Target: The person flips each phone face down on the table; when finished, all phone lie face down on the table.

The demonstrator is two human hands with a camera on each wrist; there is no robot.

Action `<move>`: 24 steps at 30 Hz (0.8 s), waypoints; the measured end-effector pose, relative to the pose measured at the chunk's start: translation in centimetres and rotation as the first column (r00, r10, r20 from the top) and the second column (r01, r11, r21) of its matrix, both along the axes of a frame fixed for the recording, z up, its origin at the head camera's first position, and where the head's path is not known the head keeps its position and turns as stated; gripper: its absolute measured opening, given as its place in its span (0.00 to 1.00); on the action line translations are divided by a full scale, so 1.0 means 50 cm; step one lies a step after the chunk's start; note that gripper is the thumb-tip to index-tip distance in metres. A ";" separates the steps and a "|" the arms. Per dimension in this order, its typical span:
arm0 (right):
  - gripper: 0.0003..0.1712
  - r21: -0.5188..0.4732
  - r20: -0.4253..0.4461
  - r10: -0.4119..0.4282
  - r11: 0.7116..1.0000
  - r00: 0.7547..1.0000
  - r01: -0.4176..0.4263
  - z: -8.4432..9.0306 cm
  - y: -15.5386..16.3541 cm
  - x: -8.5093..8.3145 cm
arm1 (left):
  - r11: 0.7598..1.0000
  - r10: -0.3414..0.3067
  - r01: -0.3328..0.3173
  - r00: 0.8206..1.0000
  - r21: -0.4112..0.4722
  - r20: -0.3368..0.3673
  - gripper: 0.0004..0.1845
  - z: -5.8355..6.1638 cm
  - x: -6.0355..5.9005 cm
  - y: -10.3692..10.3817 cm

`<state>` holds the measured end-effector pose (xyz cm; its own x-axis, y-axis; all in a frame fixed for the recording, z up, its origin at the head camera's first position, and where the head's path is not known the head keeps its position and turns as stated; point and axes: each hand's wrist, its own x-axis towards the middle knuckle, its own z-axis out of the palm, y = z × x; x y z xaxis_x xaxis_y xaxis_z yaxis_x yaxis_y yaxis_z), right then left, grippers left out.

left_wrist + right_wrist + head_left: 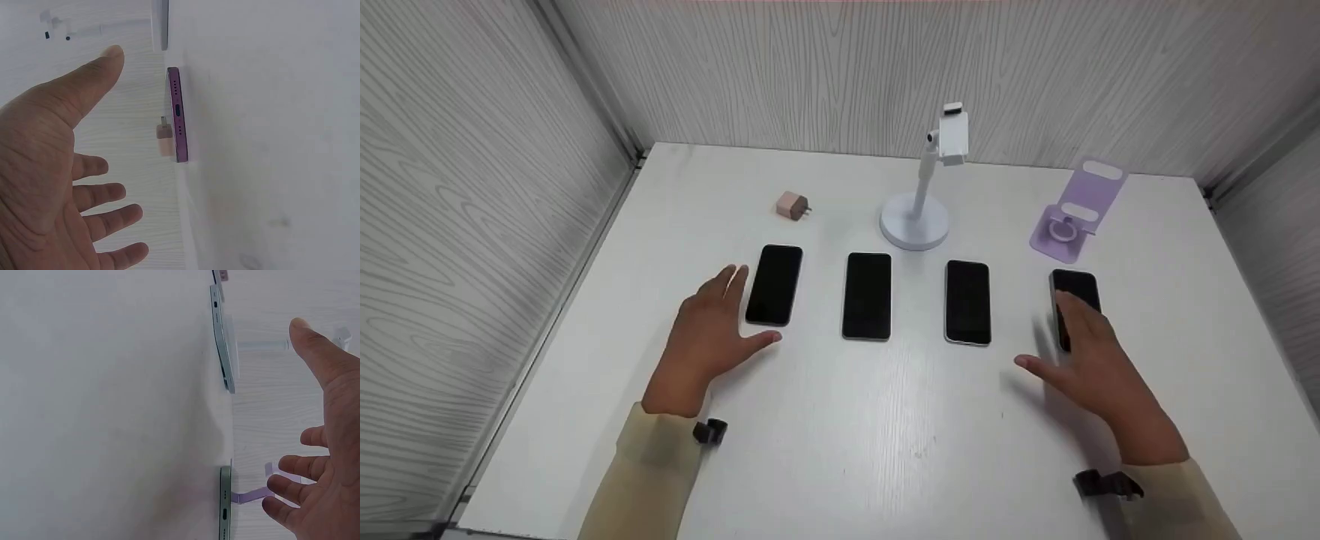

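Four dark-screened phones lie face up in a row on the white table [825, 435]. My left hand [720, 319] is spread flat beside the leftmost phone [774, 285], holding nothing; the left wrist view shows its open palm [56, 169] clear of that phone's purple edge [178, 115]. My right hand [1080, 349] hovers with straight fingers over the near half of the rightmost phone [1076, 289]. In the right wrist view its fingers [298, 481] stay apart from this phone's green edge [225, 509]. The two middle phones [867, 295] [967, 301] lie untouched.
A white pole phone stand [919, 217] rises behind the middle phones. A purple folding stand [1072, 214] sits at the back right, and a small pink charger plug [793, 205] at the back left. Wood-grain walls close the table on three sides.
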<state>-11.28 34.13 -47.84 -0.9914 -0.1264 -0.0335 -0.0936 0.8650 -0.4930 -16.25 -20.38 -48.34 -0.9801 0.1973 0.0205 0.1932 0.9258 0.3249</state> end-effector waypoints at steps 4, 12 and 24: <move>0.74 -0.008 0.014 0.025 1.000 1.000 -0.024 0.005 -0.033 -0.013 | 1.000 -0.006 0.005 0.999 0.025 0.031 0.63 0.000 -0.003 -0.002; 0.72 -0.094 0.050 0.100 0.991 0.994 -0.095 0.011 -0.107 -0.031 | 0.999 -0.009 0.007 0.998 0.040 0.061 0.64 -0.003 -0.008 -0.008; 0.72 -0.228 0.073 0.198 0.957 0.977 -0.177 0.009 -0.222 -0.055 | 0.999 0.016 -0.021 0.994 0.046 0.107 0.66 -0.013 -0.015 -0.016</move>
